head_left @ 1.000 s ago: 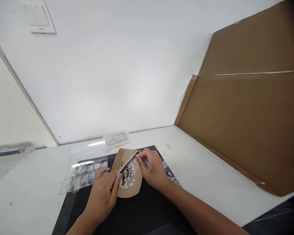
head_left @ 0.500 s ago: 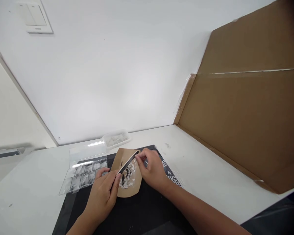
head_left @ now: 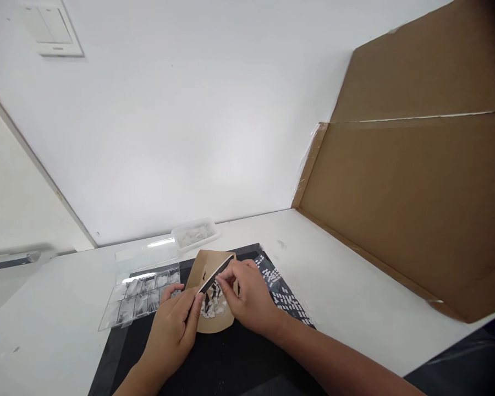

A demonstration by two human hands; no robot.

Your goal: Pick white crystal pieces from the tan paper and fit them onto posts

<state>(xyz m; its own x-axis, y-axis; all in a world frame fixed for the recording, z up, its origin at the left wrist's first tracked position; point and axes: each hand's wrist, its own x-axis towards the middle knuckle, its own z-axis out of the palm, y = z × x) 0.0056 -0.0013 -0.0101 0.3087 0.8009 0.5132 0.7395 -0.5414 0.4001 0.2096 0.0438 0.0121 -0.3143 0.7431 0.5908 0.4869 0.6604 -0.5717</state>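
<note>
While the nail file (head_left: 215, 273) hangs just above the brown paper (head_left: 213, 322), I see its long axis running from near-left to far-right, the far tip pointing toward the back edge of that paper. My left hand (head_left: 174, 324) pinches the near end between thumb and fingers. My right hand (head_left: 247, 297), closed in a pinch, presses something small against the file's middle; what it grips I cannot tell. White chips (head_left: 212, 308) lie on the paper beneath. A clear compartment box (head_left: 138, 297) sits left of the paper.

Divided tray (head_left: 138, 300) left of paper (head_left: 214, 322) on mat (head_left: 231, 363); small tub (head_left: 194, 234) behind, cardboard (head_left: 412, 209) right.
</note>
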